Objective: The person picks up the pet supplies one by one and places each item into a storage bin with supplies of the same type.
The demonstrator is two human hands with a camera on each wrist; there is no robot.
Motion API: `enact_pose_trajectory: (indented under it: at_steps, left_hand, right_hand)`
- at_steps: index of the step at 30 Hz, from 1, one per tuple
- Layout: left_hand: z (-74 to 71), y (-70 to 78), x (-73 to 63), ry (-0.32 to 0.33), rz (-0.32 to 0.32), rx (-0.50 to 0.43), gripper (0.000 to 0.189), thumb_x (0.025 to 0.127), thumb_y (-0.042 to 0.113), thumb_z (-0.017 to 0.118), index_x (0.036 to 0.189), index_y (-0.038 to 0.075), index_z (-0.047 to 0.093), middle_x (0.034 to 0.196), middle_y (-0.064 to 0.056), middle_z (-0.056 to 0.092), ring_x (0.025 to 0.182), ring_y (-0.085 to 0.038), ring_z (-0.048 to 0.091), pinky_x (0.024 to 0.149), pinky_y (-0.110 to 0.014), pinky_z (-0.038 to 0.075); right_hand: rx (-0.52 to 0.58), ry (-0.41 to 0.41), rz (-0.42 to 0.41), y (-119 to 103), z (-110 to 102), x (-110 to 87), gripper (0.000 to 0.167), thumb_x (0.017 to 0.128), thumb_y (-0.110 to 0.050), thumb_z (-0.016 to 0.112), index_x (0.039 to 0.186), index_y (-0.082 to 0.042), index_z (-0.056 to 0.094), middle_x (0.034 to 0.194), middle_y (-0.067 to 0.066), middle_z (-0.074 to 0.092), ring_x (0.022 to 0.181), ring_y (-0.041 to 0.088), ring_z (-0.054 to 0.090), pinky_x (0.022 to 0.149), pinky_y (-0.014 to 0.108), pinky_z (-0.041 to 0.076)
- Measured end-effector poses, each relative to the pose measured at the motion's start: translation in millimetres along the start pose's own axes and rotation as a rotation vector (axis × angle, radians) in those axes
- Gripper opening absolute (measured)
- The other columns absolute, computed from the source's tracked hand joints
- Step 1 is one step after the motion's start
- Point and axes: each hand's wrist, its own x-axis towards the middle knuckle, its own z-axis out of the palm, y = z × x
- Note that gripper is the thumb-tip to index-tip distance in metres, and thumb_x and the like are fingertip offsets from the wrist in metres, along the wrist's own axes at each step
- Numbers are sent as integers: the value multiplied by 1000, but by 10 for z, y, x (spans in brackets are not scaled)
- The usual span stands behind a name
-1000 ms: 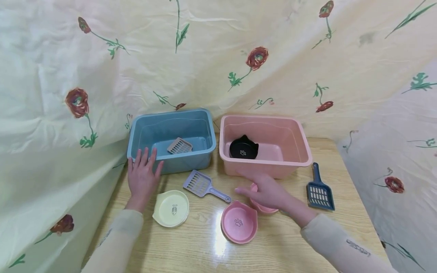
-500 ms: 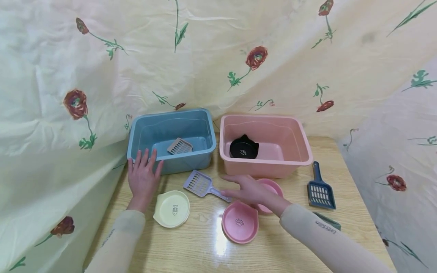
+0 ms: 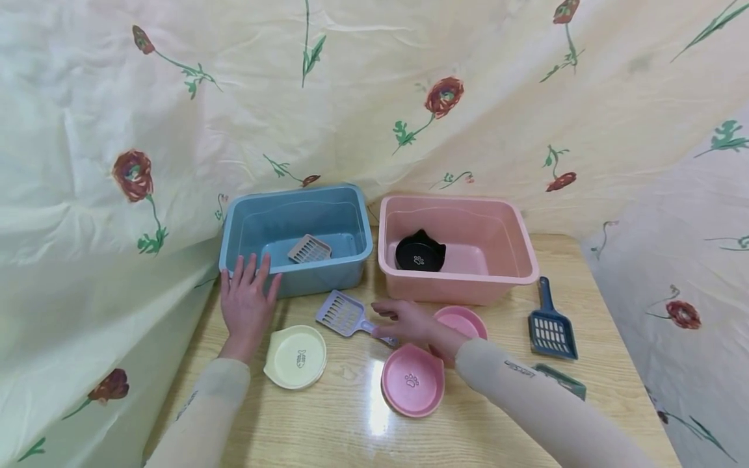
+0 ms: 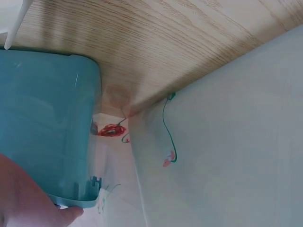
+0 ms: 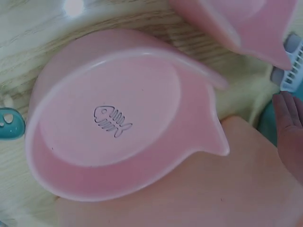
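Note:
My left hand (image 3: 247, 311) rests on the front rim of the blue litter box (image 3: 316, 279), its fingers straight over the edge. Near the handle of a lavender litter scoop (image 3: 342, 314) is my right hand (image 3: 406, 325), thumb and forefinger apart; whether the thumb touches the handle I cannot tell. Under and behind the right wrist sits a pink cat-ear bowl (image 3: 465, 320), which fills the right wrist view with a fish drawing inside. A second pink bowl (image 3: 412, 390) with a paw print lies in front. A cream bowl (image 3: 295, 357) stands right of my left forearm.
A grey scoop (image 3: 310, 249) lies in the blue box. In the pink litter box (image 3: 456, 286) is a black cat-ear bowl (image 3: 418, 252). A navy scoop (image 3: 552, 328) and a partly hidden green scoop (image 3: 560, 379) lie at right. Flowered cloth (image 3: 351, 117) hangs behind.
My right hand has moved left from over the rear pink bowl to the lavender scoop's handle, uncovering that bowl and part of the green scoop. The left hand stays put.

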Motion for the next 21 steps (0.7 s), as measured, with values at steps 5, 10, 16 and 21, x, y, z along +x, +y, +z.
enact_pose_trajectory:
  at_steps: [5, 10, 16, 21]
  left_hand:
    - [-1, -1, 6, -13, -6, 10, 57, 100, 36, 75, 151, 14, 62, 152, -20, 60, 151, -41, 46, 128, -63, 26]
    - [-4, -1, 8, -31, -9, 18, 57, 103, 38, 72, 153, 15, 61, 153, -19, 59, 152, -41, 45, 129, -63, 24]
    - [13, -5, 10, -24, -7, 21, 57, 102, 39, 73, 151, 14, 62, 153, -19, 59, 152, -40, 45, 128, -63, 25]
    - [9, -7, 9, -10, -5, 11, 57, 101, 38, 73, 151, 14, 62, 152, -19, 60, 149, -42, 48, 128, -64, 26]
  right_hand:
    - [-2, -6, 62, 32, 70, 74, 70, 93, -33, 85, 152, -6, 59, 152, 11, 63, 134, 30, 64, 114, 47, 51]
    - [-38, -17, 54, 98, 129, 138, 66, 92, -30, 87, 147, -3, 63, 142, 12, 70, 128, 28, 69, 111, 44, 54]
    - [-23, -19, 68, 190, 191, 191, 59, 91, -26, 87, 142, -5, 67, 135, 10, 74, 125, 25, 70, 111, 44, 54]
    - [12, -8, 62, 241, 220, 208, 53, 93, -24, 86, 139, -4, 69, 131, 9, 76, 122, 24, 72, 110, 43, 54]
